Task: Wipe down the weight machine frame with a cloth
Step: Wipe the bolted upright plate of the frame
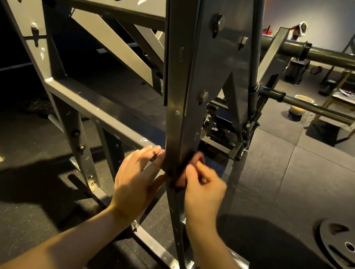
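Left hand [136,179] spread flat against upright post [185,90]; right hand [201,187] pinching cloth [194,158] against post.

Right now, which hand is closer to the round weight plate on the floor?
Right. The right hand is on the upright post's side facing the weight plate; the left hand is on the far side.

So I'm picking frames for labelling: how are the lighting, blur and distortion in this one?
Head view: warm, dim light from the right; glare on the frame upright; heavy shadows on the floor at left and bottom right; right hand motion-blurred on the cloth, left hand sharper; wide-angle bending of beams near the edges.
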The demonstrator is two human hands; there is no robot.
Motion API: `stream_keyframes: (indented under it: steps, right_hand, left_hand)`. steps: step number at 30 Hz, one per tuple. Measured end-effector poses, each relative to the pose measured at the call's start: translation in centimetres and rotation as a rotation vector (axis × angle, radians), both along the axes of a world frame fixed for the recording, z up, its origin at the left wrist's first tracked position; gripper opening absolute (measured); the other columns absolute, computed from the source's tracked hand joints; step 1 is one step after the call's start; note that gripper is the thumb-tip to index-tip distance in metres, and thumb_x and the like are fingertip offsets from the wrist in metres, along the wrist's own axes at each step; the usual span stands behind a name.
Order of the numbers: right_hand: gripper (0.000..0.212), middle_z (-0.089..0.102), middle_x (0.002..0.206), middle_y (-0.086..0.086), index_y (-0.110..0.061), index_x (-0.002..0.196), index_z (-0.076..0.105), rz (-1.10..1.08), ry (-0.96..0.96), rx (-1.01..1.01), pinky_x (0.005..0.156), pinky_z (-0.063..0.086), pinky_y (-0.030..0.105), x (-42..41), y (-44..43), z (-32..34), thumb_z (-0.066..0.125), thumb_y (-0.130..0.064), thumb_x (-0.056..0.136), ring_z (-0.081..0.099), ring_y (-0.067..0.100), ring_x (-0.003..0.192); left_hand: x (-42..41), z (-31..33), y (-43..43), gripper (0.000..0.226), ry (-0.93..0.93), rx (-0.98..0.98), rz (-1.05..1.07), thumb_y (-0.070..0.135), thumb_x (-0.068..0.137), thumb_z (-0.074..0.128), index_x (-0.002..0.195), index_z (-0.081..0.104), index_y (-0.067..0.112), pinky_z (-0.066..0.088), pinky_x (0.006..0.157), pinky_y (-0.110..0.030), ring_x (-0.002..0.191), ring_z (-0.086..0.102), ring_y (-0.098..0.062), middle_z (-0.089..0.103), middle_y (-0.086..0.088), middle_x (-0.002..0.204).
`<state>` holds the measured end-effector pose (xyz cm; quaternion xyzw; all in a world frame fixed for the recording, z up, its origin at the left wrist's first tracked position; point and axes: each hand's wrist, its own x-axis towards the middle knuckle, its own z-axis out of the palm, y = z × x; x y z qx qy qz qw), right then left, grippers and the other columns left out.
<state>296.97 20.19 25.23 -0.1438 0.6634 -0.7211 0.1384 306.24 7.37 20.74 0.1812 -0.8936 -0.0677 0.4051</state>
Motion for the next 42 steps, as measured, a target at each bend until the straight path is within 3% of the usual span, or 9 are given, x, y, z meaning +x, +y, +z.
stream_keyframes:
  steps: [5, 9, 12, 17, 23, 25, 31, 38, 42]
  right_hand:
    - [0.022, 0.065, 0.107, -0.007, -0.035, 0.103, 0.062, -0.070, 0.184, -0.246, 0.082, 0.053, 0.012, -1.3, -1.4, 4.6, 0.061, -0.013, 0.101, 0.063, -0.001, 0.104]
    - [0.024, 0.063, 0.105, -0.010, -0.037, 0.100, 0.063, -0.055, -0.062, 0.051, 0.092, 0.057, 0.029, -0.6, -0.6, -2.1, 0.062, -0.013, 0.099, 0.065, 0.008, 0.105]
    - [0.024, 0.063, 0.109, -0.010, -0.022, 0.119, 0.068, 0.030, -0.143, 0.154, 0.086, 0.057, 0.023, 0.4, 0.4, -2.1, 0.063, -0.012, 0.098, 0.067, 0.013, 0.108]
    - [0.022, 0.066, 0.110, -0.010, -0.037, 0.102, 0.064, 0.006, 0.177, -0.237, 0.084, 0.055, 0.013, -1.1, -0.8, 6.0, 0.063, -0.015, 0.099, 0.064, -0.001, 0.106]
    - [0.027, 0.064, 0.107, -0.011, -0.043, 0.103, 0.061, -0.027, -0.030, 0.126, 0.097, 0.057, 0.035, -1.6, -0.7, -1.1, 0.063, -0.016, 0.099, 0.065, 0.009, 0.104]
    - [0.024, 0.067, 0.111, -0.007, -0.029, 0.117, 0.068, 0.028, -0.087, 0.170, 0.090, 0.059, 0.028, -0.5, 0.0, -1.5, 0.064, -0.016, 0.098, 0.067, 0.014, 0.108]
    - [0.012, 0.067, 0.108, -0.003, -0.028, 0.103, 0.066, 0.020, 0.224, -0.185, 0.086, 0.057, 0.018, -0.9, -0.3, 5.2, 0.063, -0.017, 0.100, 0.066, 0.006, 0.106]
    - [0.022, 0.069, 0.117, 0.000, -0.018, 0.117, 0.073, 0.146, -0.002, 0.358, 0.095, 0.058, 0.035, -0.6, 0.7, -2.6, 0.067, -0.015, 0.096, 0.068, 0.016, 0.111]
    - [0.012, 0.069, 0.106, -0.009, -0.021, 0.107, 0.072, 0.109, 0.217, 0.028, 0.084, 0.058, 0.020, -1.9, 0.3, 2.9, 0.066, -0.018, 0.097, 0.068, 0.003, 0.101]
  left_hand:
    - [0.1, 0.1, 0.2, 0.061, -0.025, 0.001, 0.085, 0.031, 0.085, 0.077, 0.142, 0.059, 0.024, 0.039, 0.101, -0.038, 0.120, 0.054, -0.027, 0.064, -0.011, 0.127]
    - [-0.1, 0.9, 0.2, 0.055, -0.042, 0.013, 0.078, 0.045, 0.093, 0.053, 0.139, 0.064, 0.017, 0.035, 0.106, -0.043, 0.120, 0.059, -0.034, 0.066, -0.012, 0.126]
    - [0.1, 0.6, 0.1, 0.053, -0.050, 0.014, 0.055, 0.043, 0.093, 0.061, 0.140, 0.063, 0.018, 0.040, 0.110, -0.045, 0.125, 0.056, -0.030, 0.064, -0.011, 0.131]
    - [0.2, 0.4, 0.7, 0.058, -0.080, 0.087, 0.091, 0.038, 0.086, 0.067, 0.141, 0.062, 0.021, 0.053, 0.086, -0.037, 0.113, 0.065, -0.038, 0.063, -0.015, 0.131]
    - [0.0, 1.2, 0.5, 0.052, -0.043, 0.018, 0.083, 0.040, 0.091, 0.060, 0.138, 0.064, 0.017, 0.043, 0.098, -0.038, 0.113, 0.064, -0.033, 0.067, -0.011, 0.120]
    - [0.2, 0.8, 0.2, 0.053, -0.062, 0.036, 0.072, 0.036, 0.091, 0.068, 0.141, 0.062, 0.019, 0.047, 0.102, -0.039, 0.119, 0.060, -0.029, 0.065, -0.009, 0.126]
    - [0.4, 0.9, 1.2, 0.065, -0.132, 0.079, 0.149, 0.026, 0.081, 0.085, 0.141, 0.062, 0.024, 0.044, 0.087, -0.026, 0.109, 0.068, -0.029, 0.065, -0.010, 0.131]
    - [0.1, 1.4, 0.9, 0.055, -0.093, 0.026, 0.127, 0.033, 0.085, 0.076, 0.137, 0.066, 0.017, 0.049, 0.093, -0.036, 0.110, 0.068, -0.033, 0.069, -0.011, 0.124]
    - [0.1, 0.8, 0.8, 0.062, -0.108, 0.116, 0.079, 0.024, 0.084, 0.083, 0.142, 0.061, 0.021, 0.057, 0.095, -0.043, 0.114, 0.067, -0.033, 0.065, -0.010, 0.131]
